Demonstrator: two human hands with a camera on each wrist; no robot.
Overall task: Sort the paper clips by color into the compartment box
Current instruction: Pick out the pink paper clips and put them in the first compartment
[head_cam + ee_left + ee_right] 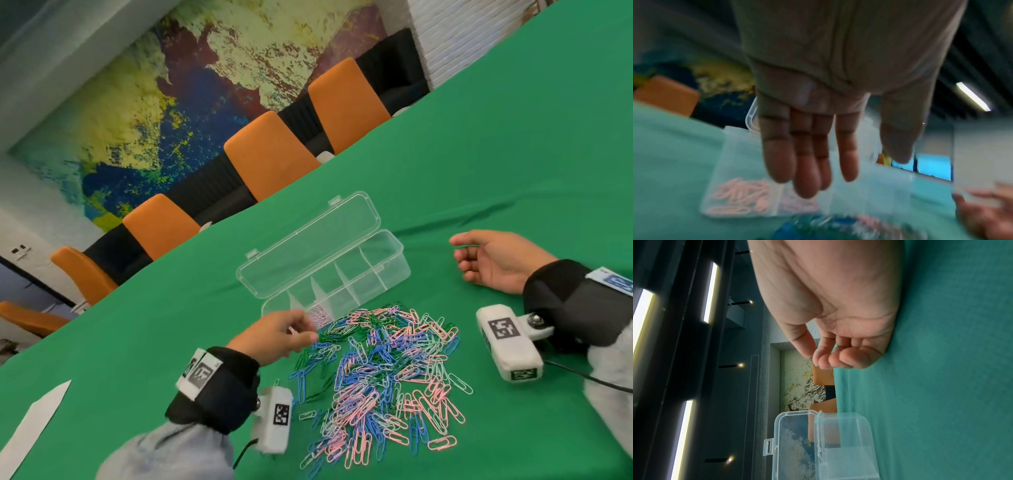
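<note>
A clear compartment box (pixel 383 270) lies on the green table with its lid (pixel 308 246) open toward the far side. Pink clips (pixel 319 314) fill its left end compartment (pixel 737 198). A mixed pile of paper clips (pixel 380 373) in pink, blue, green and white is spread in front of the box. My left hand (pixel 291 334) hovers over the box's left end, its fingers (pixel 805 170) straight and nothing held in the blurred left wrist view. To the right of the box my right hand (pixel 479 263) rests on its side on the cloth, fingers (pixel 838 360) loosely curled and empty.
Orange chairs (pixel 270 154) line the table's far edge. A white paper strip (pixel 32 428) lies at the near left. The box (pixel 846 447) stands just left of my right hand. Green cloth (pixel 513 154) stretches behind and to the right of the box.
</note>
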